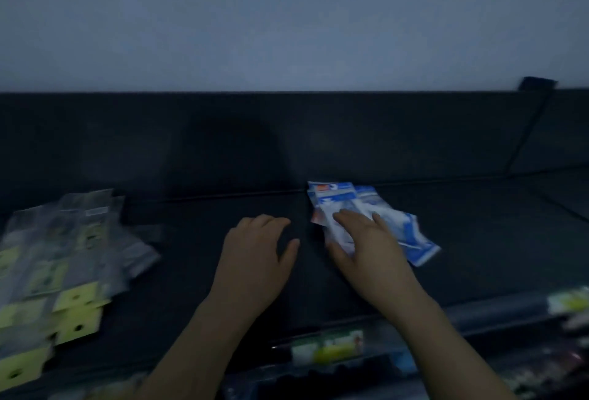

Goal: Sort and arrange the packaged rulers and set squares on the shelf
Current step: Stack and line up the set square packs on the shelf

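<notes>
The dark, flat shelf runs across in front of me, with a pale wall above its black back panel. On its left end lies a loose, overlapping pile of clear plastic packets with yellow header cards, blurred in the dim light. Right of the middle, near the back, a few blue-and-white printed packets lie fanned over one another. My right hand rests flat on them, fingers straight and spread, gripping nothing. My left hand is just beside it over bare shelf, relaxed and holding nothing; I cannot tell whether it touches the surface. A green-and-white label sits on the shelf's front edge.
</notes>
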`<move>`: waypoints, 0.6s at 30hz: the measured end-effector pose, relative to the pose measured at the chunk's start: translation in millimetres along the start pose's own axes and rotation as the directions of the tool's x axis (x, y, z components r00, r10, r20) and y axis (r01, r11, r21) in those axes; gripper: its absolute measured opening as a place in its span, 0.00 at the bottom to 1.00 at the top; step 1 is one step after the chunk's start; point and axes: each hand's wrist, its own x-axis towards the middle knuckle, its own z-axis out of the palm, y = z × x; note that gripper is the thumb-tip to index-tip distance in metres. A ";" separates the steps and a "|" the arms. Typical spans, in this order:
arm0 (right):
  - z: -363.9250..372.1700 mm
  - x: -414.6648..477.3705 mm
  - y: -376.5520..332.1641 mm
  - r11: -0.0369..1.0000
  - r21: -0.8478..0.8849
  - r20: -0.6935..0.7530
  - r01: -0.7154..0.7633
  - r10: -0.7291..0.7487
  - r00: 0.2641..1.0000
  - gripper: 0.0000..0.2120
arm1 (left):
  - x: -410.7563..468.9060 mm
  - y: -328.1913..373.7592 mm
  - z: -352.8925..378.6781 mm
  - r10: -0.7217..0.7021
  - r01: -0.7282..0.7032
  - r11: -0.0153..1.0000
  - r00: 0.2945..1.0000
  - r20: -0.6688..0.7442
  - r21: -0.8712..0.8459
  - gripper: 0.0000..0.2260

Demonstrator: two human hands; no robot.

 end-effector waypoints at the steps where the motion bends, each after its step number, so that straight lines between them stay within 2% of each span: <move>1: -9.8 -6.5 18.1 1.000 -0.006 -0.001 -0.019 0.019 1.000 0.22 | 4.6 17.4 8.5 0.023 -0.023 1.000 1.000 0.005 -0.018 0.19; 7: -71.0 -47.7 131.8 0.990 -0.073 -0.002 -0.123 0.123 0.992 0.24 | 22.7 138.0 69.2 0.082 -0.083 0.980 0.997 -0.011 -0.178 0.14; 13: -125.8 -87.4 240.7 0.966 -0.108 -0.056 -0.236 0.232 0.971 0.24 | 42.6 257.9 131.3 0.219 -0.210 0.947 0.976 0.011 -0.244 0.21; 18: -167.2 -107.5 306.2 0.934 -0.117 -0.069 -0.337 0.330 0.941 0.25 | 65.1 336.3 161.3 0.325 -0.297 0.898 0.945 0.033 -0.325 0.15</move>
